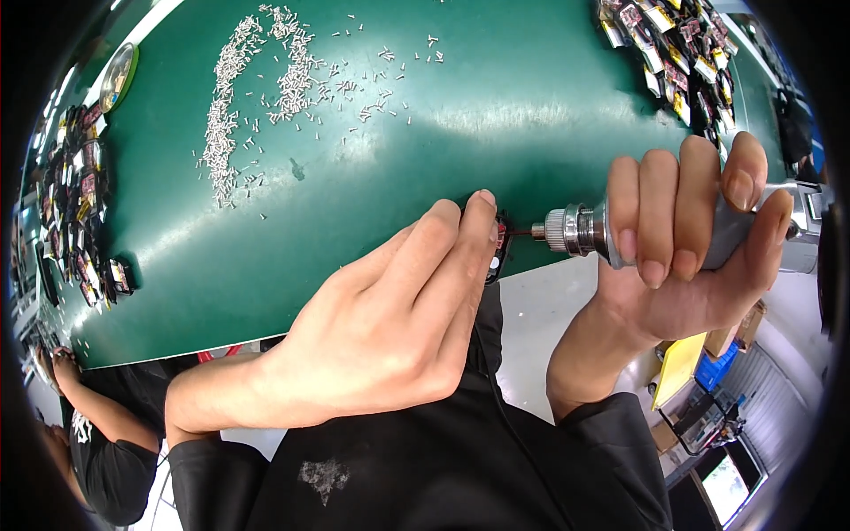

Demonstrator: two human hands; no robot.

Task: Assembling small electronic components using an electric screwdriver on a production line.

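Observation:
My right hand [686,221] is wrapped round a grey electric screwdriver [575,230] with a silver collar, held almost level. Its thin bit points left and reaches a small dark electronic part [499,252] with a bit of red on it. That part is gripped by my left hand [398,301], whose fingers lie close together along its left side and cover much of it. Whether a screw sits at the bit's tip is too small to tell. Both hands are over the near edge of the green table [372,168].
Loose small silver screws [221,124] lie scattered across the far left of the table. Piles of small electronic assemblies sit at the left [75,203] and far right [677,53]. A round dish [119,78] stands far left. Another person [111,442] works at lower left.

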